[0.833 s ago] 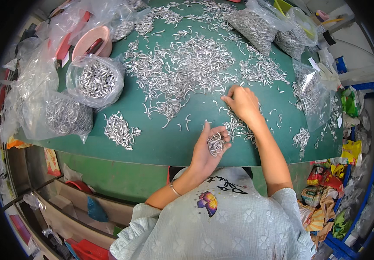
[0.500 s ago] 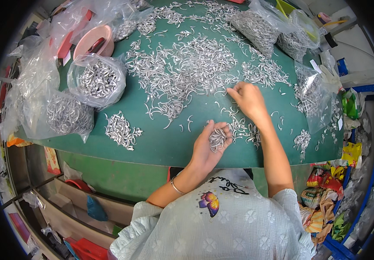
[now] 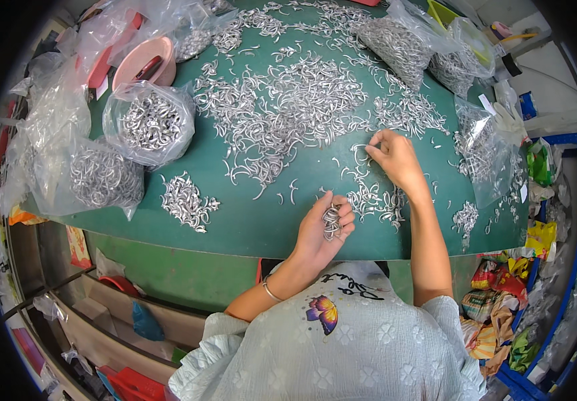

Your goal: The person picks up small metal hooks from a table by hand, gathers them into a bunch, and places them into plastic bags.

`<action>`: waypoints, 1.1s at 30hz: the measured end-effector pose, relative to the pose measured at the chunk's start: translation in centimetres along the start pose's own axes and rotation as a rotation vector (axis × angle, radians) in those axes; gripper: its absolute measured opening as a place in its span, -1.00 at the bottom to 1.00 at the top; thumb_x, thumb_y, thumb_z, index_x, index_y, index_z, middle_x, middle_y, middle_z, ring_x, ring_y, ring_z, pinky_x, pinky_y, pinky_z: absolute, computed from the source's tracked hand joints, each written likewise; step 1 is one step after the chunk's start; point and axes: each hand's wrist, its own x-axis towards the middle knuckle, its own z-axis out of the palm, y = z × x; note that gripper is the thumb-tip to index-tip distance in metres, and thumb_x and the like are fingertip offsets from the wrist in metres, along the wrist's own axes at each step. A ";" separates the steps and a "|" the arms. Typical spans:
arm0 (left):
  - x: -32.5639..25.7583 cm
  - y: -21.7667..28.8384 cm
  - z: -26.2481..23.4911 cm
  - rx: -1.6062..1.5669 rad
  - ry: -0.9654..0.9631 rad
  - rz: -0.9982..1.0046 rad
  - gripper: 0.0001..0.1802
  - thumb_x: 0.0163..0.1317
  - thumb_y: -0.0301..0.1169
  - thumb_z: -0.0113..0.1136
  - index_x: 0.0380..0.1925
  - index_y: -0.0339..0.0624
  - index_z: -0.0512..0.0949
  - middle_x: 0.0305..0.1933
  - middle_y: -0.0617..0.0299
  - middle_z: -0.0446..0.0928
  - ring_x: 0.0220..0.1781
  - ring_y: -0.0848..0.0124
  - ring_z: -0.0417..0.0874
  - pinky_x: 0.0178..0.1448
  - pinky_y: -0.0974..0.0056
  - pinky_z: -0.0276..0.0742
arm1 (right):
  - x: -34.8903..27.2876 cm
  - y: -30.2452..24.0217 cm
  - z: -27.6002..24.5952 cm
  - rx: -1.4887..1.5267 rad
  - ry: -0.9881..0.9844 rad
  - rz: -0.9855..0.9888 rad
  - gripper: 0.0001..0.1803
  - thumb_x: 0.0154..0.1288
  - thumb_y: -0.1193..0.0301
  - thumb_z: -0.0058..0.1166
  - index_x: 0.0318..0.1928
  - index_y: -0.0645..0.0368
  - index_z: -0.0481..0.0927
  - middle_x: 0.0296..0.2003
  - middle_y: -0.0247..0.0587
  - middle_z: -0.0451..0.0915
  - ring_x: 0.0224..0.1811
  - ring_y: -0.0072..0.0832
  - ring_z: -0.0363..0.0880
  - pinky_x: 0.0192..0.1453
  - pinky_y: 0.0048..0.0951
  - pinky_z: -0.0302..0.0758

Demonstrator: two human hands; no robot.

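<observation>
My left hand is cupped near the table's front edge, its fingers curled round a handful of small curved silvery metal pieces. Farther out and to the right, my right hand has thumb and forefinger pinched on one curved metal piece, held low over the table. Between and beside the hands lies a loose cluster of the same pieces. Beyond them spreads a large heap of curved pieces. A small pile sits to the left of my left hand.
On the left of the green table stand an open clear bag of pieces, another filled bag and a pink basin. Filled bags lie at the back right. A small pile is near the right front edge.
My right hand has drawn slightly right and nearer, lifting a curved piece from the heap's edge. My left hand has turned a little, its fingers closing more over its handful.
</observation>
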 end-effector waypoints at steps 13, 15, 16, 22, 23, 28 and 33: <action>0.2 -0.4 1.4 0.135 -0.014 0.110 -0.57 0.30 -0.27 -0.15 0.03 -0.39 0.28 0.08 -0.03 0.34 0.14 0.17 0.37 0.27 0.17 0.27 | -1.9 0.3 -0.5 0.295 -0.203 -0.186 -0.90 0.04 0.44 0.11 -0.47 0.22 0.51 -0.76 -0.28 0.35 -0.68 -0.54 0.29 -0.57 -0.44 0.21; 0.5 -0.6 1.3 0.140 0.084 0.164 -0.60 0.29 -0.24 -0.15 -0.05 -0.37 0.33 -0.03 0.00 0.38 0.06 0.18 0.40 0.20 0.20 0.32 | -3.3 -0.6 -1.2 0.291 -0.435 -0.204 -0.88 0.02 0.44 0.15 -0.44 0.23 0.53 -0.80 -0.47 0.18 -0.67 -0.72 0.12 -0.60 -0.54 0.11; 0.5 -0.7 1.5 0.133 0.163 0.181 -0.62 0.29 -0.21 -0.15 -0.11 -0.35 0.37 -0.12 0.04 0.41 -0.02 0.20 0.44 0.12 0.23 0.38 | -3.3 -0.3 -1.0 0.291 -0.337 -0.175 -0.87 0.04 0.44 0.15 -0.43 0.24 0.52 -0.79 -0.48 0.19 -0.67 -0.74 0.12 -0.60 -0.55 0.11; -0.8 -0.3 -0.1 0.083 -0.066 -0.097 -0.59 0.31 -0.12 -0.21 -0.60 -0.15 0.32 -0.59 0.27 0.17 -0.49 0.42 0.19 -0.37 0.40 0.24 | -2.5 1.2 1.6 -0.136 0.143 -0.202 -0.75 0.06 0.30 0.16 -0.32 0.18 0.47 -0.76 -0.18 0.36 -0.69 -0.33 0.36 -0.55 -0.34 0.24; -1.0 -0.4 0.2 0.102 -0.062 -0.156 -0.56 0.32 -0.11 -0.23 -0.66 -0.12 0.28 -0.63 0.29 0.11 -0.53 0.45 0.12 -0.41 0.40 0.17 | -2.7 1.1 2.0 -0.094 0.116 -0.189 -0.76 0.06 0.28 0.15 -0.36 0.18 0.47 -0.72 -0.10 0.40 -0.61 -0.15 0.41 -0.49 -0.23 0.28; -2.6 -1.8 0.7 -0.109 0.104 -0.335 -0.53 0.33 -0.14 -0.28 -0.75 -0.08 0.15 -0.65 0.33 0.06 -0.51 0.45 0.13 -0.34 0.35 0.20 | -4.1 3.1 -1.4 -0.124 -0.030 -0.103 -0.89 0.05 0.38 0.11 -0.43 0.13 0.51 -0.66 -0.09 0.48 -0.55 -0.20 0.49 -0.45 -0.23 0.36; -2.6 -3.0 -1.0 0.012 0.230 -0.485 -0.54 0.33 -0.16 -0.28 -0.75 -0.08 0.16 -0.65 0.33 0.08 -0.51 0.44 0.16 -0.11 0.24 0.35 | -7.1 3.5 -2.7 0.045 -0.002 -0.069 -0.88 -0.01 0.44 0.17 -0.42 0.13 0.51 -0.81 -0.22 0.31 -0.76 -0.41 0.25 -0.61 -0.34 0.16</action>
